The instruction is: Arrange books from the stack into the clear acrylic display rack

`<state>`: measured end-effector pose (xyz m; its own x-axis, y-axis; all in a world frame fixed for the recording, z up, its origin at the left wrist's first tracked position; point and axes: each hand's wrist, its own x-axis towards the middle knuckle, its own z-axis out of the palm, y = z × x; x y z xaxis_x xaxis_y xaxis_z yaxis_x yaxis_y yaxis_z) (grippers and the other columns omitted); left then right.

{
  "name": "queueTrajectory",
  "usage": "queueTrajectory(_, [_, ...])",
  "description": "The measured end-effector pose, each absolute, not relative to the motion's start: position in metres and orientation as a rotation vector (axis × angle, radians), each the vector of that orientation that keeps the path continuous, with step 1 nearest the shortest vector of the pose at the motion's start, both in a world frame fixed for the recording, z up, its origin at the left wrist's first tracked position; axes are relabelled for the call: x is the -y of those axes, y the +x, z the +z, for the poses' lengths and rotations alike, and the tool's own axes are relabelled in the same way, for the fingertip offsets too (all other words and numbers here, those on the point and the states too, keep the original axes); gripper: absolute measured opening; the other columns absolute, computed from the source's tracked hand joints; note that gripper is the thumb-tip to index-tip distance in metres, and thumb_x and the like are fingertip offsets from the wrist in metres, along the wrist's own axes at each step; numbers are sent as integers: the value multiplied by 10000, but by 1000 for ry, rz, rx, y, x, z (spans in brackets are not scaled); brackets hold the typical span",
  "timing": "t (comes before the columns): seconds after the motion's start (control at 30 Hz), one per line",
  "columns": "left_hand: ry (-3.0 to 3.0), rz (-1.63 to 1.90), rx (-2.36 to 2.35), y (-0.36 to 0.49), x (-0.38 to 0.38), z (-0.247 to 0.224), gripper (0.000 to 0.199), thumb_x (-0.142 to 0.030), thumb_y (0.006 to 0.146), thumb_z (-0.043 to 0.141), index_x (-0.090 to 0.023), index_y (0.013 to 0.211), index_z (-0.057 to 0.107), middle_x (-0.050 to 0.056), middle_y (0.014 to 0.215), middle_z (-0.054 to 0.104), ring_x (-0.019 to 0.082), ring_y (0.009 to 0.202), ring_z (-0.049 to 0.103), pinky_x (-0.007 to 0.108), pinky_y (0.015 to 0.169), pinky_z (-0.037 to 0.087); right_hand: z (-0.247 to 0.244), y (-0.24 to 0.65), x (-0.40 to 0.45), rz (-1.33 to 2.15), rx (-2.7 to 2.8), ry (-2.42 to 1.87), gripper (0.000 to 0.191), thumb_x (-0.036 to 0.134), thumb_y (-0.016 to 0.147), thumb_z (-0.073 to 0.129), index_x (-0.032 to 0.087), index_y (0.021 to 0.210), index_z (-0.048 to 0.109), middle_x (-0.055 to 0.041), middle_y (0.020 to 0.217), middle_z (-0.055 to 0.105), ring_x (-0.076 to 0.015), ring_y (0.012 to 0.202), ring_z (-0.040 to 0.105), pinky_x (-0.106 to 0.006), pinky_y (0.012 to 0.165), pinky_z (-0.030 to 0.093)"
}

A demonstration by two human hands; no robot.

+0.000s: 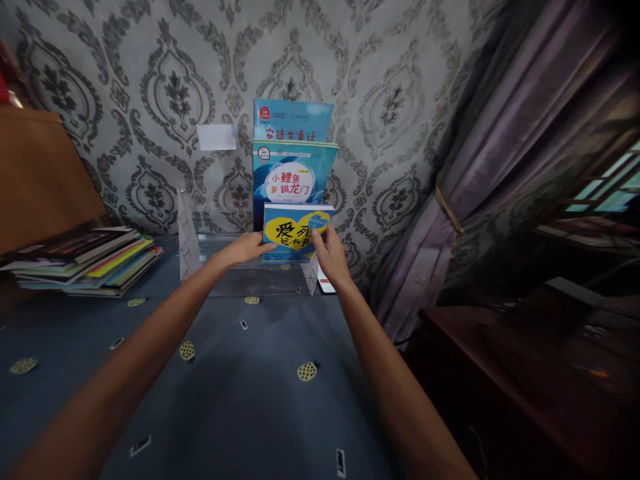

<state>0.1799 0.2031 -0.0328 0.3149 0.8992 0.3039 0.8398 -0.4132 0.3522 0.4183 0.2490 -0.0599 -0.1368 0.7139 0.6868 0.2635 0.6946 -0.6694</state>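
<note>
A small blue book with a yellow patch on its cover (287, 233) stands upright at the front of a clear plastic book rack (235, 281). My left hand (246, 248) grips its left edge, thumb across the front cover. On its right edge my right hand (330, 255) is closed, thumb on the cover and the other fingers hidden behind. Behind it, on higher tiers, stand a teal book with a white oval (295, 177) and a taller light-blue book (294, 119). All three are at the rack's right side.
A stack of books and magazines (100, 260) lies on the left of the blue pineapple-patterned cloth (225, 400). Patterned wallpaper rises behind, with a white card (217, 137) against it. At right are a tied purple curtain (445, 207) and a dark red table (480, 360).
</note>
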Motion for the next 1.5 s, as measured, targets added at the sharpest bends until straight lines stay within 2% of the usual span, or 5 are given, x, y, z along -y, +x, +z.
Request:
queueTrajectory(0.4, [2663, 904, -2238, 150, -85, -61, 284, -244, 995, 428, -182, 1240, 557, 119, 1162, 700, 244, 1122, 642, 398, 997, 488, -40, 425, -242, 445, 1647, -795, 610, 741, 835, 519, 163, 961, 668, -126, 949, 738, -264, 878, 674, -414, 800, 542])
queueTrajectory(0.6, [2079, 1219, -2915, 29, -18, -55, 360, -294, 979, 369, -121, 1216, 579, 182, 1195, 665, 317, 1153, 598, 483, 1026, 458, -31, 427, -228, 451, 1538, -859, 713, 686, 839, 529, 92, 1223, 618, -197, 1067, 726, -275, 934, 693, -448, 830, 533])
queueTrajectory(0.83, [1408, 440, -3156, -63, 1, -41, 816, -566, 896, 520, -58, 1504, 327, 296, 1533, 422, 453, 1464, 322, 652, 1131, 289, -31, 426, -209, 227, 1304, -794, 453, 477, 888, 547, 153, 1199, 611, -86, 962, 660, -211, 856, 657, -407, 819, 526])
queueTrajectory(1.03, [1449, 218, -3097, -69, 7, -42, 819, -578, 889, 545, -133, 1528, 294, 278, 1535, 437, 435, 1418, 407, 697, 1119, 262, -68, 413, -156, 295, 1580, -675, 380, 395, 963, 533, 179, 1274, 563, -113, 1049, 677, -235, 928, 661, -430, 840, 550])
queueTrajectory(1.5, [1737, -117, -3073, -78, 25, -36, 576, -508, 979, 343, -134, 1373, 533, 199, 1419, 597, 339, 1276, 585, 440, 992, 461, -149, 411, -96, 453, 2398, -438, 327, 261, 1010, 446, 279, 1304, 591, -93, 1129, 707, -249, 1046, 701, -424, 908, 608])
